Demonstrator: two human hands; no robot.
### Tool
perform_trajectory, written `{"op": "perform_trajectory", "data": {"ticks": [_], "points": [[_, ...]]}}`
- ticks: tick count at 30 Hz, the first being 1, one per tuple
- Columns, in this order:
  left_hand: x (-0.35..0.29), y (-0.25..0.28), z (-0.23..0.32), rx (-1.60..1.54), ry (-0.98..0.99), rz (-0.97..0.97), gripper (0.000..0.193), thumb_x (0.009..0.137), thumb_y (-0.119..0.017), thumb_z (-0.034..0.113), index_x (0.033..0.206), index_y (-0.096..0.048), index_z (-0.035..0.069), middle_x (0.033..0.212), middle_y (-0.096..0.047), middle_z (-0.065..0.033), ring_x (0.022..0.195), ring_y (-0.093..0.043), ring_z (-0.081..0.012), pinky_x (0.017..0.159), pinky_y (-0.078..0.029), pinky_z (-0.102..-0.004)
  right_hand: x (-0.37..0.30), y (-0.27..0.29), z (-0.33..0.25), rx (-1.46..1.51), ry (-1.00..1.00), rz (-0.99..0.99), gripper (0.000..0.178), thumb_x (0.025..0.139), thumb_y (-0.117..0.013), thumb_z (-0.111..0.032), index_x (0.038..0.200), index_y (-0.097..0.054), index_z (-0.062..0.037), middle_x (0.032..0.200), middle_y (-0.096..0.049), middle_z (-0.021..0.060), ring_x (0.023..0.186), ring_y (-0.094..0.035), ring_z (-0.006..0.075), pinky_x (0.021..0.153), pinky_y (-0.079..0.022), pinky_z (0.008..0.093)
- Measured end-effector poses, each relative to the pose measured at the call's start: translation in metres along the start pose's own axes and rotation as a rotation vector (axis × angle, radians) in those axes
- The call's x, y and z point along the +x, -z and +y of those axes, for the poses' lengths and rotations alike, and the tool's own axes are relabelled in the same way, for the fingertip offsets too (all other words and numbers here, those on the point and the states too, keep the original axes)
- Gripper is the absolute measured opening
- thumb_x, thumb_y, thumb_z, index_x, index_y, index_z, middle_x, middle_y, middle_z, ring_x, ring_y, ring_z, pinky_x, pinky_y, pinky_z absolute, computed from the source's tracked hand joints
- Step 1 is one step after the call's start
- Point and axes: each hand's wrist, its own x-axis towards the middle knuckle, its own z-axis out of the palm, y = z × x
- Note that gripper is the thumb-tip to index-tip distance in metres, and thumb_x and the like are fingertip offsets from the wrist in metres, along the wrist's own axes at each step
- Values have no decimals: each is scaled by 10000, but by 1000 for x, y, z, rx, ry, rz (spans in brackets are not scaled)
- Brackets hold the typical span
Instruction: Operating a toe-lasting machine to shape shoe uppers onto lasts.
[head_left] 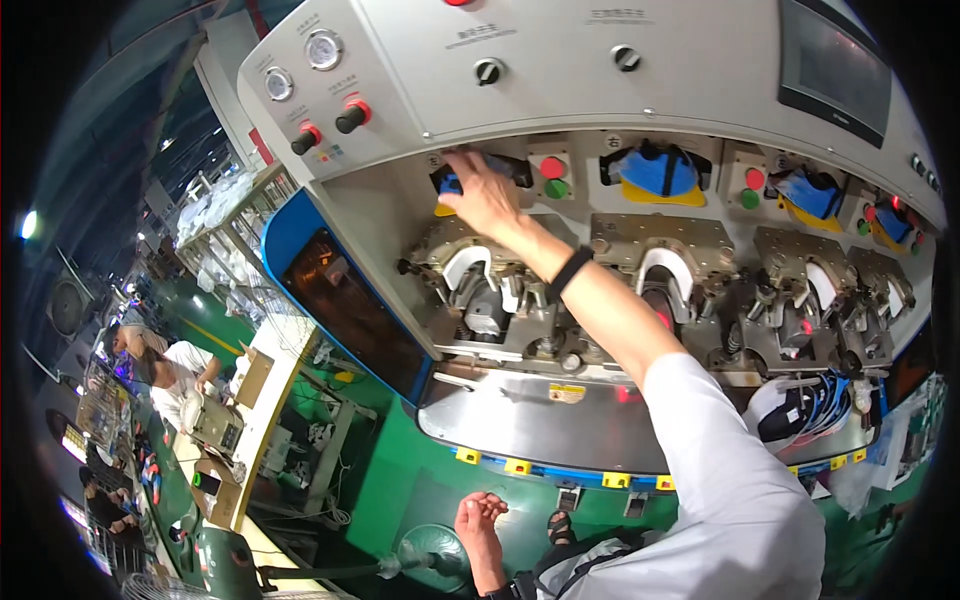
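My right hand (485, 192) reaches up to the leftmost station of a large grey machine, its fingers stretched out and thumb apart. It is in front of a blue, black and yellow curved piece (508, 172), partly hiding it; whether it touches the piece I cannot tell. Below that hand is a metal clamp unit with a white curved pad (466, 268) around a grey rounded form (486, 310). My left hand (481, 526) hangs low in front of the machine, fingers curled in, with nothing visible in it.
Similar blue-and-yellow pieces (660, 178) line the other stations, beside red and green buttons (553, 168). Black-and-white shoe uppers (785, 410) lie on the steel ledge (500, 415) at right. A fan (225, 562) stands lower left; people sit at benches beyond.
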Motion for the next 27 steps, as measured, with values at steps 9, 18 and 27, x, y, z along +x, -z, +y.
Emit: {"op": "perform_trajectory", "data": {"ticks": [9, 18, 27], "points": [[19, 40, 41, 0, -98, 92, 363, 989, -534, 372, 1027, -582, 14, 864, -639, -118, 748, -624, -221, 691, -520, -340, -10, -9, 17, 202, -271, -15, 397, 779, -754, -246, 1072, -630, -10, 995, -671, 132, 880, -663, 273, 732, -516, 397], [47, -40, 33, 48, -139, -215, 418, 981, -547, 412, 989, -579, -5, 861, -632, -117, 755, -617, -216, 743, -524, -364, -220, 133, 16, 2236, -1056, 165, 284, 967, -575, -237, 1145, -629, -23, 1011, -688, 144, 765, -559, 169, 616, -418, 272], [29, -160, 75, 167, -277, -499, 606, 985, -459, 521, 1048, -591, -67, 976, -652, -200, 886, -662, -307, 848, -532, -426, -274, 202, -10, 2158, -1017, 287, 252, 972, -565, -219, 1162, -577, -54, 1026, -597, 84, 831, -547, 105, 628, -410, 220]]}}
